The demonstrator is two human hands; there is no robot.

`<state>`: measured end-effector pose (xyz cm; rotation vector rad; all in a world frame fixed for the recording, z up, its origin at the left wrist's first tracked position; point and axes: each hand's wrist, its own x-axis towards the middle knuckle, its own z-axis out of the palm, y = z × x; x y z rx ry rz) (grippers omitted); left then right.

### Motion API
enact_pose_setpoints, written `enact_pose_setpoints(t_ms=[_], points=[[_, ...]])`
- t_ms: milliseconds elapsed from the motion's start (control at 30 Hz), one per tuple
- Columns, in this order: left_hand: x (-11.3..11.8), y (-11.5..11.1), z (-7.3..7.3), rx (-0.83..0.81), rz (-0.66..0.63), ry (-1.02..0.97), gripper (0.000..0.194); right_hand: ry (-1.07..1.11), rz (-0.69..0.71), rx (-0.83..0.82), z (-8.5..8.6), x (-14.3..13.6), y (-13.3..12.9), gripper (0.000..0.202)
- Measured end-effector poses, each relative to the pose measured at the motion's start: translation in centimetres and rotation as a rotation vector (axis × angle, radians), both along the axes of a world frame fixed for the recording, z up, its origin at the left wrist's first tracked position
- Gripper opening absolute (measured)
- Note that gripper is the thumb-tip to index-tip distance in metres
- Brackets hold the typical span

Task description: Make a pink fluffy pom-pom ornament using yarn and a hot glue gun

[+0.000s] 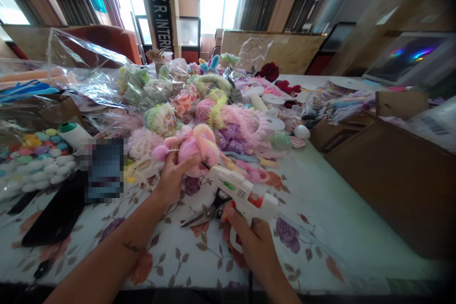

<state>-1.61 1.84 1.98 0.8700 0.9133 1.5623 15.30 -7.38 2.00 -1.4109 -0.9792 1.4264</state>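
My left hand (177, 167) is closed around a fluffy pink craft piece (194, 149), which has a peach-coloured fuzzy strip looped on top. A small pink pompom (160, 152) and a short string of white beads (173, 150) show at its left side. In my right hand (245, 237) is a white hot glue gun (242, 187), its fingers wrapped about the handle. The gun's nozzle points left and meets or nearly meets the pink piece; contact is unclear. Below the gun, a pair of pruning shears (204, 213) lies on the flowered tablecloth (171, 256), partly hidden by my right hand.
A heap of pastel yarn and trims (199, 95) covers the table's middle and back. At left are a bag of coloured pompoms (39, 156), a white thread spool (75, 138) and a black flat object (57, 213). A cardboard box (392, 175) stands at right.
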Motion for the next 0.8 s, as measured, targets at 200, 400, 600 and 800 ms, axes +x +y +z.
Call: enact_pose_setpoints(t_ms=[200, 400, 600, 800], points=[[0.06, -0.03, 0.13, -0.01, -0.004, -0.006, 0.053, 0.025, -0.008, -0.012, 0.18, -0.06, 0.04, 0.038], [0.08, 0.0, 0.17, -0.023, 0.013, -0.015, 0.054, 0.002, -0.017, -0.037, 0.34, -0.06, 0.0, 0.037], [0.06, -0.03, 0.16, -0.026, -0.003, -0.011, 0.055, 0.032, 0.005, -0.027, 0.12, -0.03, 0.03, 0.038], [0.22, -0.1, 0.29, -0.03, 0.003, -0.008, 0.058, -0.001, -0.04, -0.038, -0.03, -0.03, -0.01, 0.04]])
